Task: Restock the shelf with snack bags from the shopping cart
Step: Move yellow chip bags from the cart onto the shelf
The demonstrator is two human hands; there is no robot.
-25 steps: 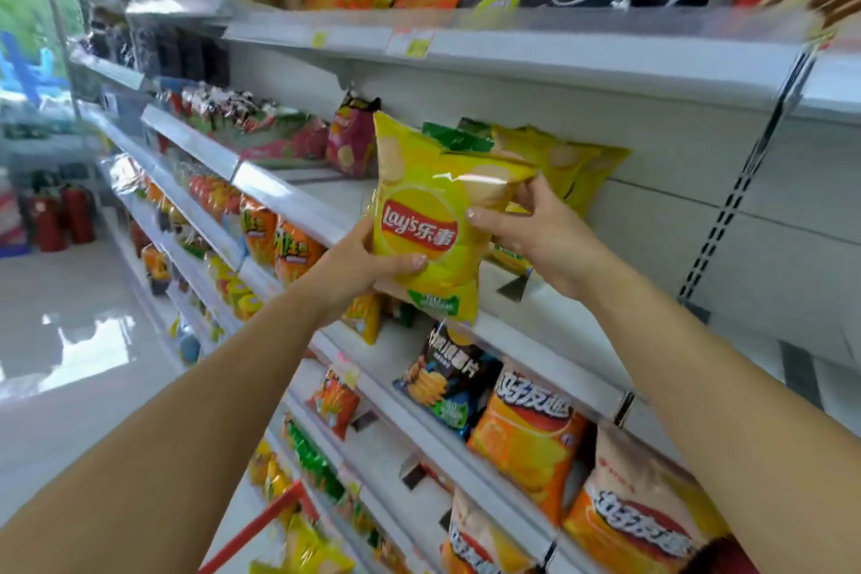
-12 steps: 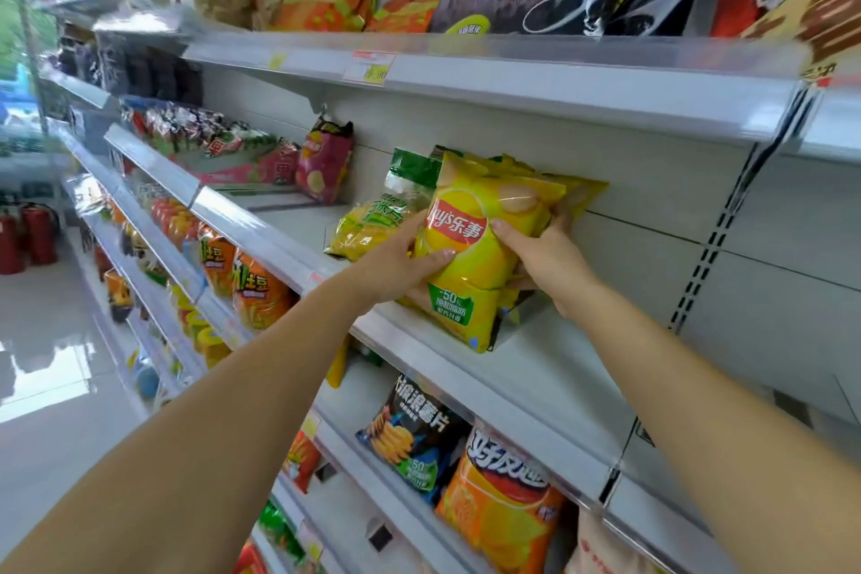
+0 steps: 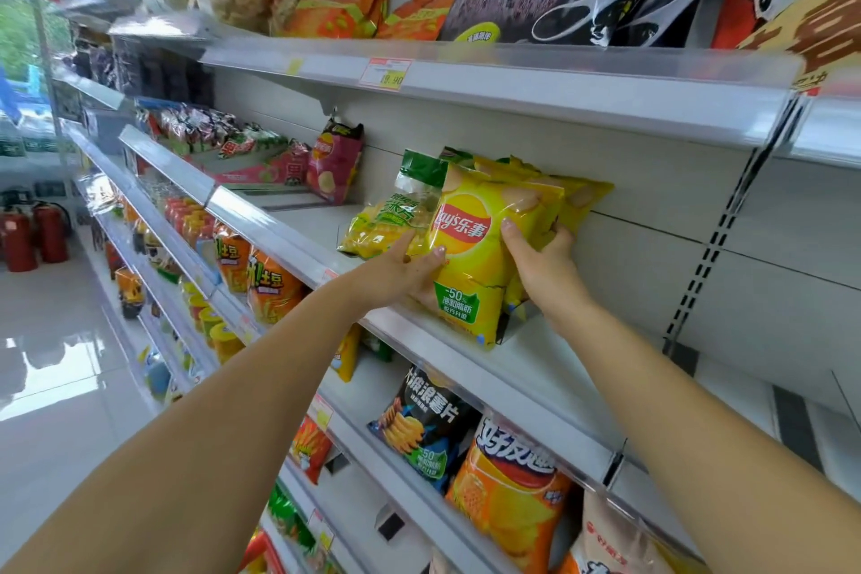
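A yellow Lay's chip bag [image 3: 480, 247] stands upright on the white middle shelf [image 3: 550, 368], in front of more yellow bags [image 3: 582, 196] that lean on the back wall. My left hand [image 3: 400, 270] grips the bag's left edge, thumb on its front. My right hand [image 3: 540, 261] holds its right edge, fingers curled behind it. A green-and-yellow snack bag [image 3: 396, 219] lies just to the left, behind my left hand. The shopping cart is out of view.
A pink chip bag [image 3: 333, 163] stands further left on the same shelf. The shelf above [image 3: 512, 79] carries large dark and orange bags. Lower shelves hold orange and black chip bags [image 3: 508, 485]. Red fire extinguishers [image 3: 32, 233] stand on the tiled floor at far left.
Both hands carried the yellow bag from in front of the shelf onto it. It now stands against the other yellow bags at the back.
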